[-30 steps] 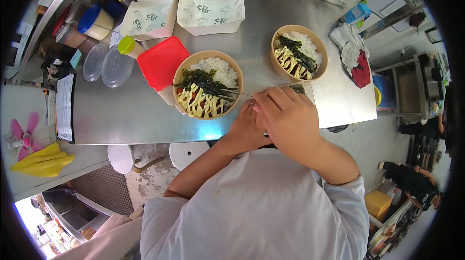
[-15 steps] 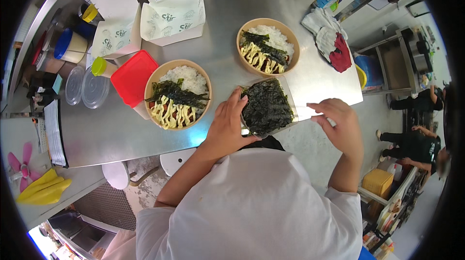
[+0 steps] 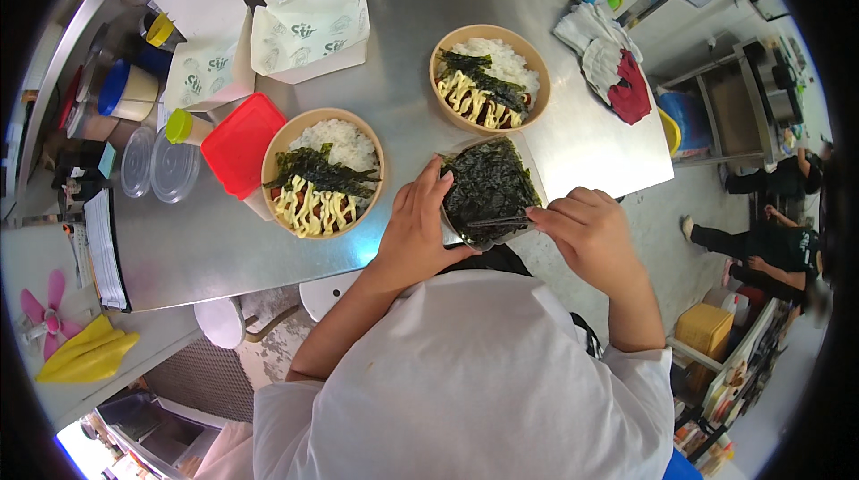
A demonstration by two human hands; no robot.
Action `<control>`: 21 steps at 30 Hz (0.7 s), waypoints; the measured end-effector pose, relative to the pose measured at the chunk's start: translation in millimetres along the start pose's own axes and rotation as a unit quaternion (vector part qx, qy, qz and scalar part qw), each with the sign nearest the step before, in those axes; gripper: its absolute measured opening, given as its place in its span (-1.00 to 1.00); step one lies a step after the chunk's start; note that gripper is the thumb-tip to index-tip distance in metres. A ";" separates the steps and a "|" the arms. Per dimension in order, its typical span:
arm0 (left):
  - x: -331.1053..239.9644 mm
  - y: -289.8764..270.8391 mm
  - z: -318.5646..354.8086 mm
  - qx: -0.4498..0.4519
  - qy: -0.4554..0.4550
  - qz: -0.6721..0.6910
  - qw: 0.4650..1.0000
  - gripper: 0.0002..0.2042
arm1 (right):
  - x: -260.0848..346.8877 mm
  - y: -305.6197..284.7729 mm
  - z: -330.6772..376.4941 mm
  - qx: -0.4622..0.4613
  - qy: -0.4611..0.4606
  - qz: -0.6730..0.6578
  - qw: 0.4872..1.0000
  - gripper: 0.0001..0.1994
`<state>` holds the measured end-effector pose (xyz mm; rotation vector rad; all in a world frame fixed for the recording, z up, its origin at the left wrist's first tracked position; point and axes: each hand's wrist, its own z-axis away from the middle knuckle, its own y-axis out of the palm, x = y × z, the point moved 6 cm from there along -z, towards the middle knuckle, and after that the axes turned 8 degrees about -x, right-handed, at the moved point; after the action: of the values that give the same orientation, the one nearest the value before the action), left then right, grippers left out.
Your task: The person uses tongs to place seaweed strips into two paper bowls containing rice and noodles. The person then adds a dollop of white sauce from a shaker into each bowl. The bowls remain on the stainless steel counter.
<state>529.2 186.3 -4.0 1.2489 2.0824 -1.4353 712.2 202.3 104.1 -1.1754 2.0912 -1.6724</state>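
My left hand (image 3: 409, 228) grips the near left side of a clear plastic container (image 3: 535, 178), its fingers along the side and the thumb at the near edge. Dark seaweed sheets (image 3: 483, 178) fill the container. Over their near part, my right hand (image 3: 586, 234) pinches a thin dark strip (image 3: 497, 221), which points left; its kind is unclear. Left of the container stands a paper bowl (image 3: 267, 162) of rice, shredded seaweed and brown pieces under pale sauce. A second, similar bowl (image 3: 440, 102) stands just beyond the container.
Two open white takeaway boxes (image 3: 356, 50) stand at the back left. Nearer are a red lid (image 3: 242, 144), a green-capped bottle (image 3: 186, 127) and clear round lids (image 3: 174, 167). Cloths (image 3: 617, 64) lie at the steel table's right. Two people (image 3: 787, 247) are far right.
My right hand has moved left and nearer, from beside the container to over the seaweed, with the dark strip now showing in its fingers. My left hand keeps its grip.
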 end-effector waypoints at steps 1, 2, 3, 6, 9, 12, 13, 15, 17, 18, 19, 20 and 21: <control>0.1 0.0 0.2 0.002 -0.004 -0.002 1.000 0.14 | -2.6 -3.0 0.1 -0.009 0.002 0.000 1.000 -0.79; 0.3 -0.1 0.5 0.004 -0.007 -0.004 1.000 0.14 | -5.0 -6.1 0.3 -0.017 0.004 0.000 1.000 -0.81; 0.1 -0.4 0.7 0.003 -0.007 -0.004 1.000 0.13 | -7.9 -10.0 0.5 -0.028 0.011 0.000 1.000 -0.82; 0.0 -0.4 1.1 0.005 -0.008 -0.003 1.000 0.14 | -15.5 -25.3 0.0 -0.062 0.032 0.004 0.998 -0.83; -0.3 -0.7 0.6 0.005 -0.007 -0.005 1.000 0.15 | -18.8 -39.1 -1.9 -0.082 0.055 0.011 0.995 -0.82; -1.4 -2.4 -0.3 0.001 -0.011 0.001 1.000 0.12 | -18.0 -45.7 -2.6 -0.067 0.080 0.008 0.995 -0.79; -1.2 -2.4 0.4 0.004 -0.025 0.006 1.000 0.08 | -17.0 -45.4 -2.7 -0.062 0.083 0.017 0.994 -0.78; -1.2 -2.3 0.4 0.006 -0.036 0.015 0.999 0.04 | -15.6 -41.4 -3.1 -0.048 0.084 0.020 0.995 -0.77; -1.2 -2.5 -0.3 0.003 -0.032 0.021 0.999 0.05 | -16.7 -31.0 -4.6 -0.027 0.079 0.011 0.996 -0.76; -1.9 -2.7 -0.8 -0.004 -0.022 0.022 1.000 0.06 | -15.7 -22.6 -5.5 -0.027 0.071 0.001 0.997 -0.77; -2.3 -2.9 -1.2 -0.011 -0.013 0.023 1.000 0.06 | -14.3 -11.1 -6.7 -0.024 0.065 -0.008 0.998 -0.77; -2.7 -3.2 -1.2 -0.018 -0.003 0.024 1.000 0.07 | -14.3 -1.7 -7.4 -0.015 0.061 -0.017 0.998 -0.77; -2.1 -2.6 -0.9 -0.015 -0.002 0.018 1.000 0.11 | -15.9 4.4 -7.7 -0.003 0.057 -0.014 0.998 -0.77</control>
<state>528.5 185.8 -0.7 1.2650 2.0605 -1.3838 716.0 219.0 97.9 -1.1400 2.1584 -1.7865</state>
